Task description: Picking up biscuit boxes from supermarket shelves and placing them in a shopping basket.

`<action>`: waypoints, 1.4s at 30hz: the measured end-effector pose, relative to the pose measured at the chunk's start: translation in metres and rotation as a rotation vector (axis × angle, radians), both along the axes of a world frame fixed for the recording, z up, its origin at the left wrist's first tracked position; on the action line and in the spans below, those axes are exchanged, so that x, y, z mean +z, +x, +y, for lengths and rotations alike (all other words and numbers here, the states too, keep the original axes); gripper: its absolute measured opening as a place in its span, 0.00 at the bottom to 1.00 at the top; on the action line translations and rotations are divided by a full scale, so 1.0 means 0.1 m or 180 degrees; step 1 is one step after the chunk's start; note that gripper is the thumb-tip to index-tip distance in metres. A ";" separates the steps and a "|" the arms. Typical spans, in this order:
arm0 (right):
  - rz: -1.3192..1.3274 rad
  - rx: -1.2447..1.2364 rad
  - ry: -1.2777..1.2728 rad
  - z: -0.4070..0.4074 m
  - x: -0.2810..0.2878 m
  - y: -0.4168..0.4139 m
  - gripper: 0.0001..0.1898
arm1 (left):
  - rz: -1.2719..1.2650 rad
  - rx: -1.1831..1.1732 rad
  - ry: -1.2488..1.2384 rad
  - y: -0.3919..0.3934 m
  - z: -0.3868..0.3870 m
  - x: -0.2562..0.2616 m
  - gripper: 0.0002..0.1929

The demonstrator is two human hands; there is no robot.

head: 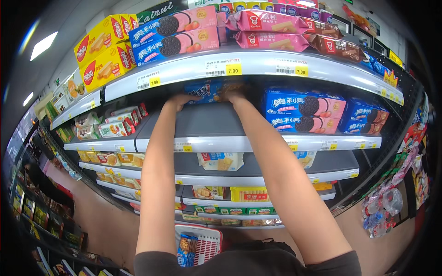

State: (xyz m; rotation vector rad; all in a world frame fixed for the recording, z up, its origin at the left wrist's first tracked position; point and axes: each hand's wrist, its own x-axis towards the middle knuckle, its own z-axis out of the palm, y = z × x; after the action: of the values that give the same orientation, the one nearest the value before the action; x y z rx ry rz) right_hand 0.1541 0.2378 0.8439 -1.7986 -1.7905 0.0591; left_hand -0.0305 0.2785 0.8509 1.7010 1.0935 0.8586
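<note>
Both my arms reach into the second shelf from the top of a store rack. A blue cookie package (pixel 203 92) lies deep on that shelf, in shadow. My left hand (pixel 182 100) is at its left end, fingers laid against the front. At its right end is my right hand (pixel 235 94), partly dark and blurred; its fingers are hard to see. The grey shelf board (pixel 207 120) shows in front of the package. To the right stand stacked blue-and-pink Oreo boxes (pixel 304 110). Below me, a red-and-white plastic basket (pixel 210 241) holds several blue cookie packages (pixel 187 248).
Above my hands runs the upper shelf's edge with price tags (pixel 255 63), carrying wafer packs (pixel 269 22) and yellow wafer boxes (pixel 107 45). Lower shelves hold cracker packs (pixel 221 161). Bottled-drink packs (pixel 380 214) stand on the floor at right. A person in dark clothes (pixel 48 183) is at left.
</note>
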 end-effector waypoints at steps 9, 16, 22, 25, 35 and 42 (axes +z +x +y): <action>0.0248 -0.0252 -0.0103 0.26 -0.23 0.10 0.27 | 0.0926 -0.0016 0.0158 -0.10 -0.22 0.15 0.37; 0.1249 0.0130 0.0561 -0.93 0.05 -0.14 0.33 | -0.0061 0.0703 0.0976 -0.46 -1.20 0.04 0.29; 0.1682 0.1327 0.2271 -1.68 -0.14 -0.33 0.34 | -0.1056 0.1249 0.2112 -0.56 -2.16 -0.25 0.28; 0.1612 0.1725 0.1998 -1.98 -0.16 -0.47 0.35 | -0.1420 0.1618 0.1903 -0.77 -2.59 -0.49 0.28; 0.1171 0.2534 0.0222 -2.18 -1.14 -1.35 0.34 | -0.1643 0.3445 0.0362 -1.28 -3.67 -1.80 0.20; 0.0623 0.2880 -0.1890 -2.08 -2.85 -1.93 0.38 | -0.1562 0.4367 -0.0880 -1.38 -4.26 -3.20 0.21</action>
State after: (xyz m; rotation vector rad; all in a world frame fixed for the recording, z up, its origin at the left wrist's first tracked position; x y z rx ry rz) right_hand -0.0391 0.0294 0.5593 -1.0809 -2.4355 1.1708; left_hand -0.1688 -0.1472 0.5310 0.2555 1.8540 1.6935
